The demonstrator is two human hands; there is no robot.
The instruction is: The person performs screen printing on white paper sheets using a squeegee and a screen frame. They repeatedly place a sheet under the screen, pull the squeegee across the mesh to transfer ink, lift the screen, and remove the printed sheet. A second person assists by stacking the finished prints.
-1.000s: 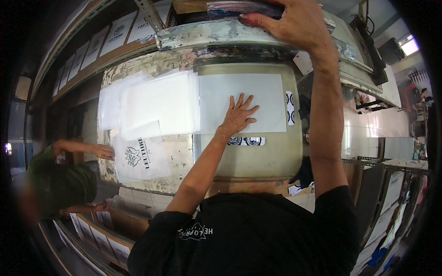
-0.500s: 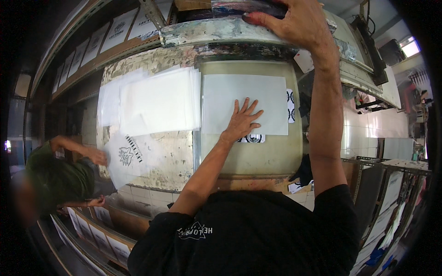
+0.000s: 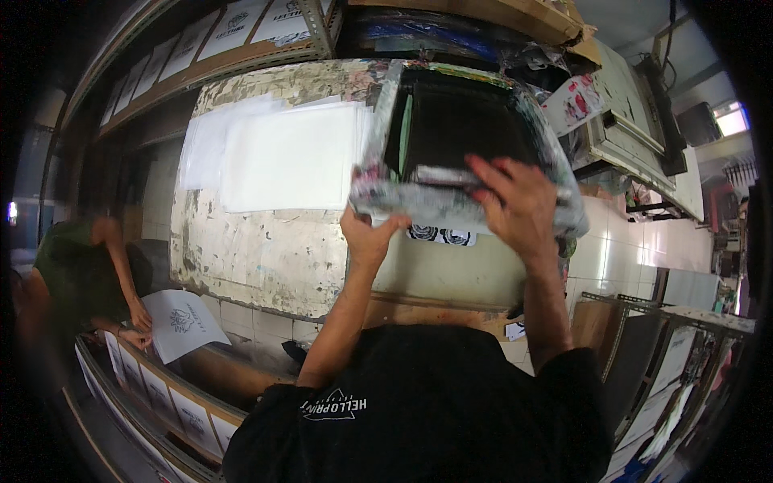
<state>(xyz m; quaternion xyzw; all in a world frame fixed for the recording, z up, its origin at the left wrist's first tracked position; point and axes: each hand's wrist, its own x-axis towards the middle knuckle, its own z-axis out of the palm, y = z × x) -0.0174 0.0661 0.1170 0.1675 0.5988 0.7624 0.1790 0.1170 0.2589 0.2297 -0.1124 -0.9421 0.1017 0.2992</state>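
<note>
A paint-stained screen-printing frame (image 3: 435, 205) with a dark mesh (image 3: 475, 117) lies over the right part of the table, its near edge blurred. My left hand (image 3: 366, 239) is closed on the frame's near left corner, thumb pointing right along the edge. Inside the frame, near its front, is a pale bar like a squeegee (image 3: 441, 175). Reaching over the near edge, my right hand (image 3: 522, 208) has its fingers bent and apart at the bar's right end; blur hides whether it grips. A printed sheet (image 3: 443, 234) with black round designs shows below the frame.
White sheets (image 3: 294, 157) lie stacked on the worn table (image 3: 266, 258) to the left. At lower left a co-worker's hands (image 3: 138, 326) hold a printed sheet (image 3: 185, 322) by a rack (image 3: 217, 370). Another rack (image 3: 213, 60) with printed sheets stands at upper left.
The frame has come down over the blank sheet that my left hand was pressing flat. My left hand moved to its corner; my right came nearer. The co-worker moved a printed sheet off the table.
</note>
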